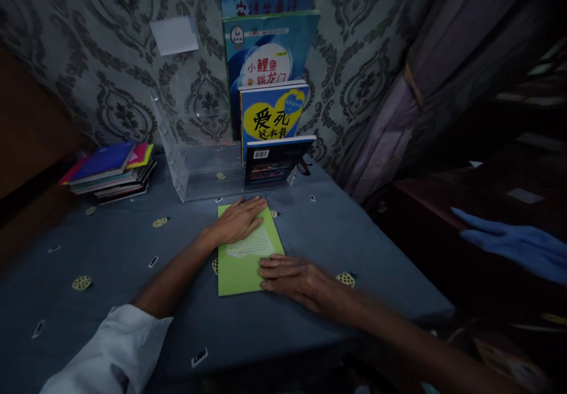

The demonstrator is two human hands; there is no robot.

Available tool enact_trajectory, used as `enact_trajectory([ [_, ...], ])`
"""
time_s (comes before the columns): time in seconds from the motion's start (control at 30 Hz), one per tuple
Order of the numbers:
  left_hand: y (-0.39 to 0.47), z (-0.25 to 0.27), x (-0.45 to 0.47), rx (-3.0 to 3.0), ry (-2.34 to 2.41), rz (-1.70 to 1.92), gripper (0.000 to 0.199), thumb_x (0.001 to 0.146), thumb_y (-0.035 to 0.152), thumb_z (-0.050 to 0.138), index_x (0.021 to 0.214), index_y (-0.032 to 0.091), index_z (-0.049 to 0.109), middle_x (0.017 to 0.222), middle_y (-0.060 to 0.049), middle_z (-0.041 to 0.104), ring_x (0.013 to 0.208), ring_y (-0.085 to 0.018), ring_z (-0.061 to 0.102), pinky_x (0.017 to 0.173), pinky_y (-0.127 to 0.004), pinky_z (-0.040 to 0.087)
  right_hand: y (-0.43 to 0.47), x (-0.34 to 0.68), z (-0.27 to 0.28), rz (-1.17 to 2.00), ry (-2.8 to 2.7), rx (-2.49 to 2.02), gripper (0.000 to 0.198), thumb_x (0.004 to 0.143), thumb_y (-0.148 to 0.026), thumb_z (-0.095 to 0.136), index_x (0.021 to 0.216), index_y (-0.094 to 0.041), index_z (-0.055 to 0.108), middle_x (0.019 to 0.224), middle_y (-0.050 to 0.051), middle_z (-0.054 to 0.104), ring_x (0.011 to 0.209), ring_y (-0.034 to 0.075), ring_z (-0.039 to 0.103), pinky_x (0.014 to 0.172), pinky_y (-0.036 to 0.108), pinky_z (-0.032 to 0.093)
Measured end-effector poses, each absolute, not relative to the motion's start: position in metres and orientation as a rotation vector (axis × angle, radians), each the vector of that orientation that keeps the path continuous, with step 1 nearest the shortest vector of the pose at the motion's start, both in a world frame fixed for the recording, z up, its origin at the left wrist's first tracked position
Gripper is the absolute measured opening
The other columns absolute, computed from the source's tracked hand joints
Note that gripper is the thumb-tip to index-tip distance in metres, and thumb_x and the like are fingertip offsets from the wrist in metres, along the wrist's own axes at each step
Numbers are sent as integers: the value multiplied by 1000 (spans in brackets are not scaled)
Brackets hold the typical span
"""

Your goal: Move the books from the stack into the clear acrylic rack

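A green book [237, 276] lies flat on the table, with a pale block of small print on its upward side. My left hand [239, 221] rests across its far part, fingers stretched out and pointing right. On the near right part lies my right hand [295, 273], its fingers extended flat over the cover and pointing left. Just beyond the book stands a clear acrylic stepped rack [208, 175]. Its right side carries a dark book [279, 166], a blue and yellow book [270, 116] and a teal book [287, 33], one behind another.
A pile of books [108, 169] sits at the table's back left. The tablecloth [186, 299] is blue-grey with pineapple prints. Dark-framed glasses [304, 166] lie behind the rack's right end. A blue glove-like shape [514, 240] is at the right. A purple curtain [385, 128] hangs beside patterned wallpaper.
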State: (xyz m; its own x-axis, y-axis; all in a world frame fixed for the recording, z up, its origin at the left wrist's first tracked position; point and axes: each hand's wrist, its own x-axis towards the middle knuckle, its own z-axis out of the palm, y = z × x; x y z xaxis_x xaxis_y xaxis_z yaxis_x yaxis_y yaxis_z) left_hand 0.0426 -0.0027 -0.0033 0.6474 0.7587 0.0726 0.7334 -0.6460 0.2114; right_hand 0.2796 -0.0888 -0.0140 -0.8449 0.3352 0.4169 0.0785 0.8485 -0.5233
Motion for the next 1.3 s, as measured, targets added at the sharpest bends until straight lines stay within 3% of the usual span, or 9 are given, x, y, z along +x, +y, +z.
enact_trajectory([
  [0.53,-3,-5,45,2722,1305,288,54,107,42,27,153,18,39,161,-10,39,151,-22,33,118,-42,29,-84,282,-27,685,-2482,-294,33,103,-21,52,131,-24,67,130,9,71,134,21,57,116,44,45],
  [1.03,-4,-4,48,2656,1347,278,53,106,40,31,154,17,38,162,-7,37,152,-19,30,122,-41,25,-85,283,-14,738,-2512,-321,33,101,-16,50,129,-21,68,132,12,70,129,21,61,115,43,45],
  [1.3,-3,-7,45,2657,1324,305,52,107,36,29,154,17,39,162,-6,38,152,-19,31,123,-41,26,-67,272,1,790,-2542,-427,27,100,-28,58,122,-22,72,126,10,73,126,22,63,114,41,46],
])
